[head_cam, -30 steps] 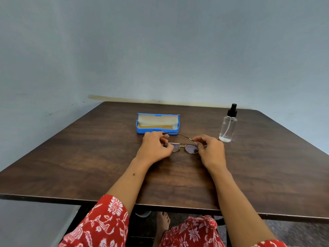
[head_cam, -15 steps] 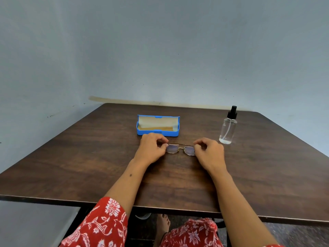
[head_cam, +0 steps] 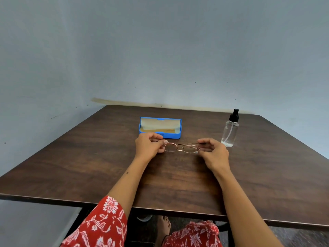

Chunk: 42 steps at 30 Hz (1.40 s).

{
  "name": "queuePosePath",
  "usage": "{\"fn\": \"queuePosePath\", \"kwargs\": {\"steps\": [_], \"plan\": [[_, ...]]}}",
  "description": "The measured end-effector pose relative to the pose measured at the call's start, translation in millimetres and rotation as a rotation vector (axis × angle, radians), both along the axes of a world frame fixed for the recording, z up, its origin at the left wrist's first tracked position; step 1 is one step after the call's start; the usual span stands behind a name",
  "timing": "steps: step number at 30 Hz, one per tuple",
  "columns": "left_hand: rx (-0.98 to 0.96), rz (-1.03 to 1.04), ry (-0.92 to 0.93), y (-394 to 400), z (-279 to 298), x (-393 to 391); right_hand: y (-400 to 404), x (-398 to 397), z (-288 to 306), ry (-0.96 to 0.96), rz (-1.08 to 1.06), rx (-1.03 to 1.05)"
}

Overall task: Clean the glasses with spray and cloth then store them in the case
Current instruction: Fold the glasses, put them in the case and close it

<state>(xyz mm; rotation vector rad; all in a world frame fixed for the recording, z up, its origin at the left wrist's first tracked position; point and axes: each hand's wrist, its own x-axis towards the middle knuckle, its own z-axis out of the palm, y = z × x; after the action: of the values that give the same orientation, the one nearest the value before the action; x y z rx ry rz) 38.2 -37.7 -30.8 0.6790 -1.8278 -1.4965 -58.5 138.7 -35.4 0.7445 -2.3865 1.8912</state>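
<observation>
Bare grey walls back a dark wooden table (head_cam: 89,166), where the left hand (head_cam: 148,147) and right hand (head_cam: 214,154) each pinch one end of the folded gold-rimmed glasses (head_cam: 181,148), probably to steady them. Behind them, the blue case (head_cam: 170,135) lies open, seemingly ready for storing, with a pale cloth (head_cam: 160,124) inside; the clear spray bottle (head_cam: 230,131) stands upright near the right hand. No readable writing shows anywhere.

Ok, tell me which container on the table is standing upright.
The clear spray bottle with the black pump, beside the right hand. The blue case lies flat, lid open.
</observation>
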Motion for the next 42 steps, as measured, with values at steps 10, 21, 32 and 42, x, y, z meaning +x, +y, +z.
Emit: {"fn": "queuePosePath", "kwargs": {"steps": [10, 21, 32, 42], "plan": [[0.407, -0.020, 0.133, -1.3, 4.2, -1.8, -0.4, -2.1, -4.0, -0.101, -0.046, -0.144], [0.417, -0.047, 0.195, -1.8, 4.1, -0.9, -5.3, -6.3, -4.2, -0.097, -0.040, -0.122], [0.307, 0.019, 0.233, -6.0, 3.4, -1.5, -23.2, -12.0, -7.1, -0.068, -0.041, -0.072], [0.040, 0.285, 0.148, -48.1, 7.4, -6.8, -74.4, -20.9, 4.1, 0.091, -0.074, 0.019]]}}
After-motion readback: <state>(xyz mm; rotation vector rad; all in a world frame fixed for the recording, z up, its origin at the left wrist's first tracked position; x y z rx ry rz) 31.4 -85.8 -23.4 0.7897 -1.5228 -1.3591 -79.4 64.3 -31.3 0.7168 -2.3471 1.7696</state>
